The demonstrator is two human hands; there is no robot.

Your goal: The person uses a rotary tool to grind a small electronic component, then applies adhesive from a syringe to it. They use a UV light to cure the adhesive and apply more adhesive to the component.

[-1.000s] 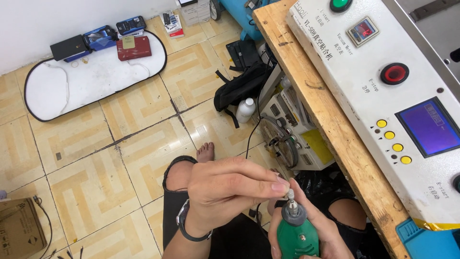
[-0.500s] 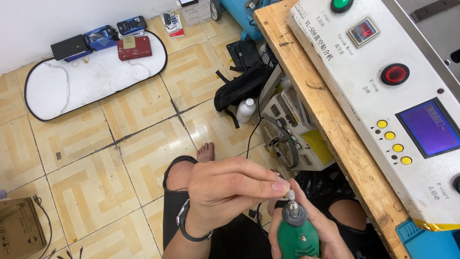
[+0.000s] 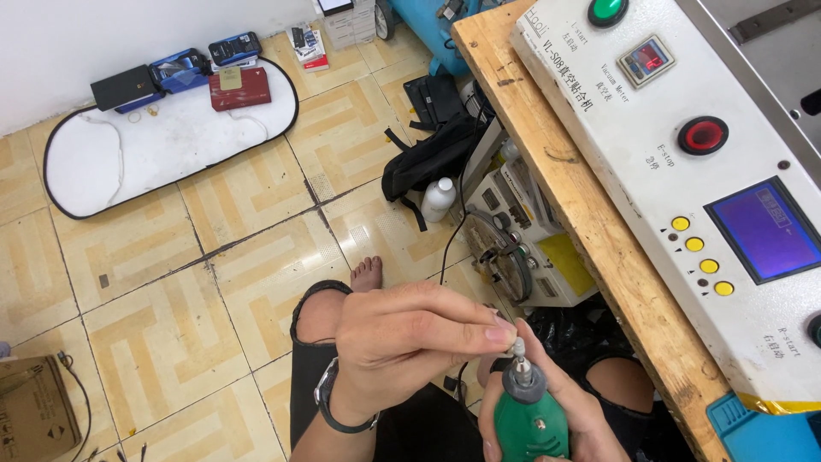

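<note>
Head view: since the earlier frame almost nothing had shifted; both hands sat in the same place over the lap, and the floor and bench showed the same.

The right hand (image 3: 547, 419) was closed around the green rotary tool (image 3: 528, 421), held upright near the bottom edge of the frame. The left hand (image 3: 410, 342) reached across from the left, thumb and forefinger pinched at the small metal bit (image 3: 517, 349) standing out of the tool's grey collet nose (image 3: 522, 381).

To do this step well, I judged the tool body had to be kept dead steady in the right hand, while the left fingertips seated the bit straight along the axis, not cocked, with any turning done at the collet.

Hard to make out: the bit's tip was covered by the fingertips, so its shape was unclear. Whether the bit was fully seated, I could not tell. The tool's lower body and any switch were cut off by the frame. The white control box (image 3: 684, 171) on the wooden bench (image 3: 547, 162) ran out of view at right.
</note>
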